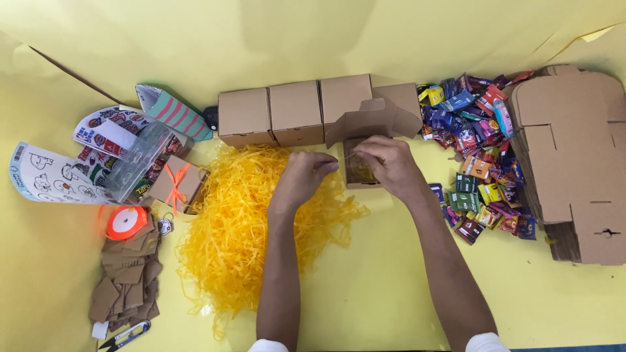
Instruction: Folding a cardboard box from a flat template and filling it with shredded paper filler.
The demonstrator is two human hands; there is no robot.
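Both hands, left hand (302, 177) and right hand (385, 163), are pinching yellow paper shreds (241, 221) over the open cardboard box (360, 171) on the tabletop (378, 287).

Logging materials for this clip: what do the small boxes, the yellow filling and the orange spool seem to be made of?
Small boxes: plain brown cardboard, matte, with folded flaps. Yellow filling: probably shredded paper, thin crinkled strips, matte. Orange spool: likely satin or plastic ribbon, slightly shiny; the look leaves it open.
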